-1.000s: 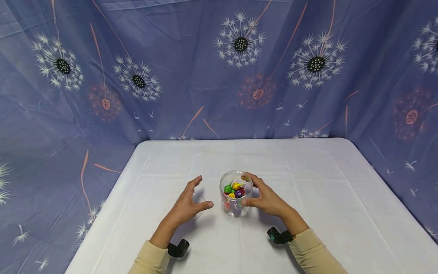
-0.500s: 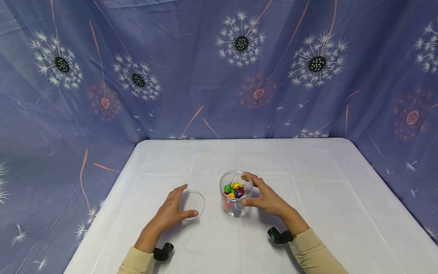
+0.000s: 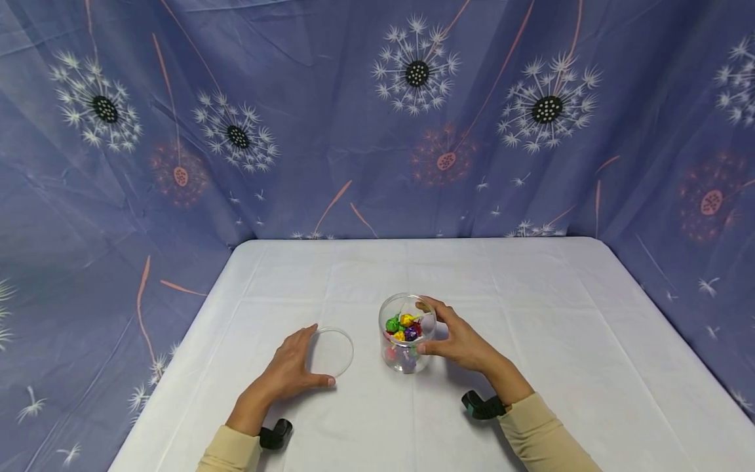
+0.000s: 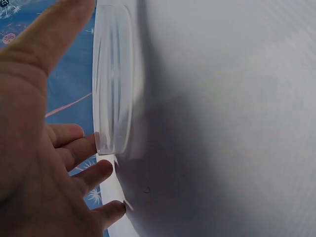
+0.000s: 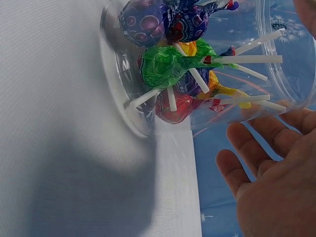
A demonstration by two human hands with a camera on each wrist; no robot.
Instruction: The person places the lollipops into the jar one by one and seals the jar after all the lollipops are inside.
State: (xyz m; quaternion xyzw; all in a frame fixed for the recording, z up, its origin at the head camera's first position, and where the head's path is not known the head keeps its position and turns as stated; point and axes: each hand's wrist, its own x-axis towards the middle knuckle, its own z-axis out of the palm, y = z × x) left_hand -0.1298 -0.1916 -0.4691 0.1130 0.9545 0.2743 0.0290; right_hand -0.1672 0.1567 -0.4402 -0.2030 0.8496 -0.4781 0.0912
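Observation:
A clear round jar (image 3: 389,311) stands uncovered on the white table, with several wrapped lollipops (image 3: 406,329) inside it. My right hand (image 3: 464,339) holds the jar's right side near the rim, thumb in front and fingers behind. In the right wrist view, green, purple, red and yellow wrappers (image 5: 163,67) and white sticks show through the wall. Left of the jar, a clear round lid (image 3: 333,354) lies flat on the cloth. My left hand (image 3: 288,368) is beside the lid, thumb and fingers spread around its left side; whether they touch it I cannot tell.
White cloth covers the table (image 3: 448,275). A blue-purple curtain (image 3: 330,118) with dandelion prints hangs behind and along both sides. A black wrist camera sits under each forearm, the left one (image 3: 276,434) and the right one (image 3: 480,405).
My left hand has moved left and slightly toward me, from over the lid to its left side, so more of the lid shows. The right hand and jar have stayed in place.

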